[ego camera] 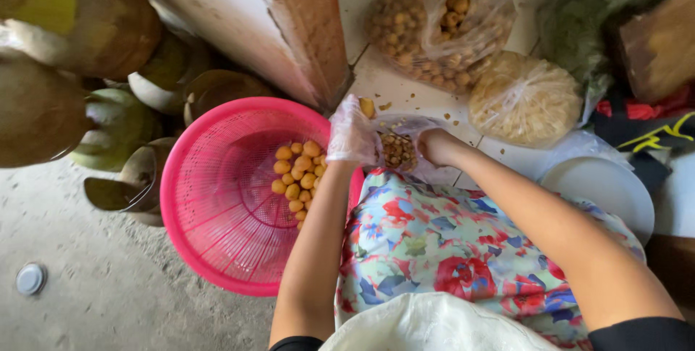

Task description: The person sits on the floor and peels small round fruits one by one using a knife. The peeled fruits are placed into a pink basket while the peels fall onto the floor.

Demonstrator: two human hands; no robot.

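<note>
Head view, looking straight down over a floral-print lap (434, 250). Left hand (352, 134), in a thin clear glove, is raised at the right rim of a pink mesh basket (217, 235), fingers closed around one small yellow-brown fruit (368, 107) that shows at the fingertips. Right hand (433, 145) is bare, mostly tucked into the mouth of a small clear plastic bag (405, 150) of the same fruit just beside the left hand; its grip is hidden, cannot tell how the fingers stand. A heap of peeled orange-yellow fruit (297, 174) lies inside the basket near its right side, close under the left hand. Beyond the hands, on the tiled floor, a large clear bag of brown fruit (434, 22) and, to its right, a tied bag of pale shreds (523, 99). A white plate (601, 188) sits by the right forearm. Green coconuts (116, 119) are piled at left, behind the basket.
</note>
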